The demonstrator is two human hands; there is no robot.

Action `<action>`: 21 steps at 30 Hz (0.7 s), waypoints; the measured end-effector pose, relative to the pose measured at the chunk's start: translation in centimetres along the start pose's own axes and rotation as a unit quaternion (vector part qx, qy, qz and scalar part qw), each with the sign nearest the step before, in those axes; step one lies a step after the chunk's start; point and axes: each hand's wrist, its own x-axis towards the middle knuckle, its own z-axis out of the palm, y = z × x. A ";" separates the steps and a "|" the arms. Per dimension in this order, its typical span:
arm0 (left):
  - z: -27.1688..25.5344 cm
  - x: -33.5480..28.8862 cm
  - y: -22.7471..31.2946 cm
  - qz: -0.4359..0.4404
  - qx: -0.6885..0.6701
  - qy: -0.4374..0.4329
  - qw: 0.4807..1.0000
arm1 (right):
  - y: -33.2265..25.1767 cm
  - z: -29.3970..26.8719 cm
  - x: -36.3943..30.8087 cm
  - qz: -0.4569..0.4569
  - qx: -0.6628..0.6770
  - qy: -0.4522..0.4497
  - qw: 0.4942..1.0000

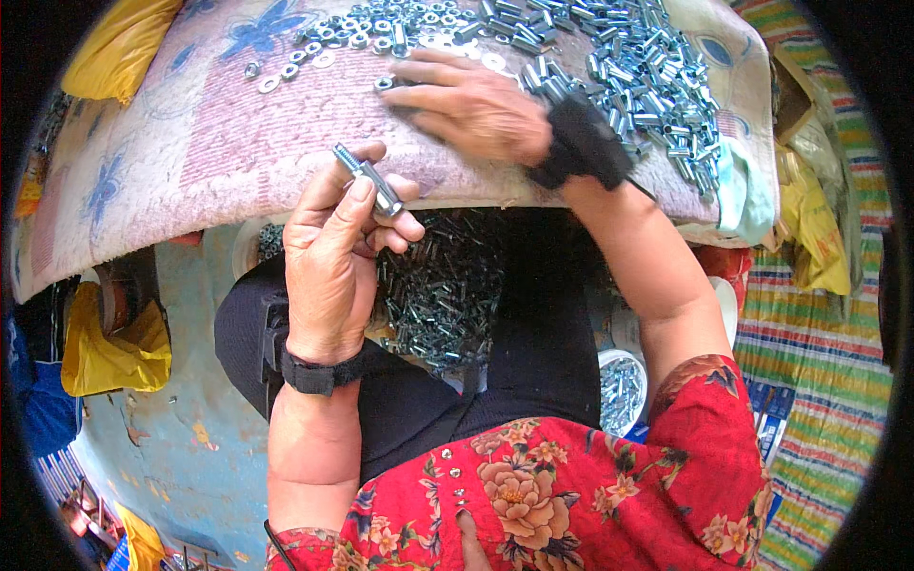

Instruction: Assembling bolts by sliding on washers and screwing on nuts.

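My left hand (328, 238) is closed on a sleeve anchor bolt (371, 181), pinched between thumb and fingers above the near edge of the cloth-covered table (276, 143). The bolt's threaded end points up and to the left, its sleeve end down and to the right. Over the table my right hand (476, 105), slightly blurred, reaches left with its fingers stretched and apart. Its fingertips are beside a single hex nut (384, 84). Behind it lie loose nuts (357, 40) and flat washers (493, 62). A big heap of metal sleeves (657, 86) spreads to the right.
Below the table edge, between my legs, is a mass of dark metal bolts (443, 285). A white tub (624, 390) of metal parts stands by my right leg. Yellow bags (119, 347) lie at left and right. A striped sheet (819, 381) covers the floor at right.
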 end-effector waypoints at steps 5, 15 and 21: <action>0.2 -0.2 -0.1 -0.010 -0.001 -0.008 1.000 | 0.7 -4.2 -7.3 0.121 -0.039 -0.014 0.992; 0.6 0.2 -0.9 -0.049 0.047 -0.024 0.997 | 7.8 -6.1 -11.6 0.227 -0.205 0.061 0.950; 0.7 0.1 -1.0 -0.065 0.085 -0.056 0.993 | 3.1 -4.6 -6.7 0.234 0.004 0.078 0.969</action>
